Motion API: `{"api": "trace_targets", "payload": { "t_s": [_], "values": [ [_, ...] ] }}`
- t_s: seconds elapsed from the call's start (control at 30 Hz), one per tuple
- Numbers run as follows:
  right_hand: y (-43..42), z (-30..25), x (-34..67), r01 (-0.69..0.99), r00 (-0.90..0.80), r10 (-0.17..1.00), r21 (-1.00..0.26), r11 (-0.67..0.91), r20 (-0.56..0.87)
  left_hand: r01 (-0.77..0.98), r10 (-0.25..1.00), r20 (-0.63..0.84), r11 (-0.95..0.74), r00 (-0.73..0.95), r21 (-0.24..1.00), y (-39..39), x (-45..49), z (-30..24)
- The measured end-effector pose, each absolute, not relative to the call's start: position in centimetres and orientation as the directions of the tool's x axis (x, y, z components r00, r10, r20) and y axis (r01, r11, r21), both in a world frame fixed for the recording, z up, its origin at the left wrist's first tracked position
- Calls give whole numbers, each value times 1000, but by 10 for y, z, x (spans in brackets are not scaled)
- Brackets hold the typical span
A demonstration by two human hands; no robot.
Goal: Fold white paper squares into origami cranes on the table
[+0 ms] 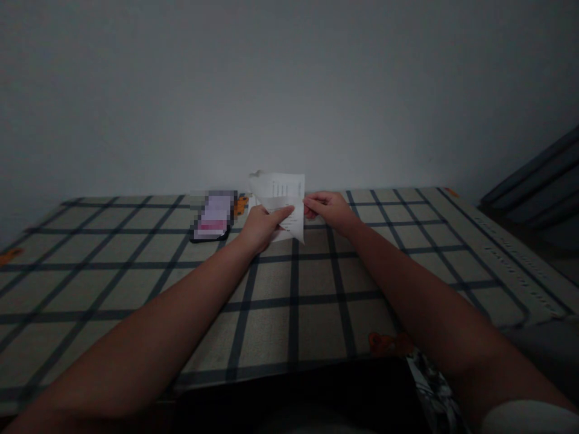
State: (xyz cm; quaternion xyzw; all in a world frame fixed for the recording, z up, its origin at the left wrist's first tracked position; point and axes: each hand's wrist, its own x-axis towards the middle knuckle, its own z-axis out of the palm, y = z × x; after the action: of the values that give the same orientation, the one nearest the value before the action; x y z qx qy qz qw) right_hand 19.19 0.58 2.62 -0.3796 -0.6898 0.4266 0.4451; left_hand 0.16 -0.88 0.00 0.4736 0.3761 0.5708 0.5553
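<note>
A creased sheet of white printed paper (pixel 281 185) is held up above the checked cloth, its upper left corner curled over. My left hand (pixel 263 226) is closed on its lower left part, the thumb lying across the printed side. At the sheet's right edge, my right hand (pixel 329 208) has thumb and forefinger pinched together on the paper's rim. The print is too small to read. My left fingers are hidden behind the sheet.
A phone (pixel 214 214) with a lit, pixelated screen lies left of my left hand. The checked cloth (pixel 271 280) covers the surface up to a grey wall (pixel 289 90). Dark folded fabric (pixel 538 169) stands at the far right.
</note>
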Motion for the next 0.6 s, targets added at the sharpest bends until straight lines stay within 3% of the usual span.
{"api": "trace_targets", "payload": {
  "t_s": [0.37,0.6],
  "values": [
    [7,26,190,126,-322,914,-945,301,248,-246,992,118,-103,49,964,-10,2,0],
    [15,25,196,148,-279,924,-939,312,263,-368,994,111,-104,-4,924,-8,-2,13]
  ]
}}
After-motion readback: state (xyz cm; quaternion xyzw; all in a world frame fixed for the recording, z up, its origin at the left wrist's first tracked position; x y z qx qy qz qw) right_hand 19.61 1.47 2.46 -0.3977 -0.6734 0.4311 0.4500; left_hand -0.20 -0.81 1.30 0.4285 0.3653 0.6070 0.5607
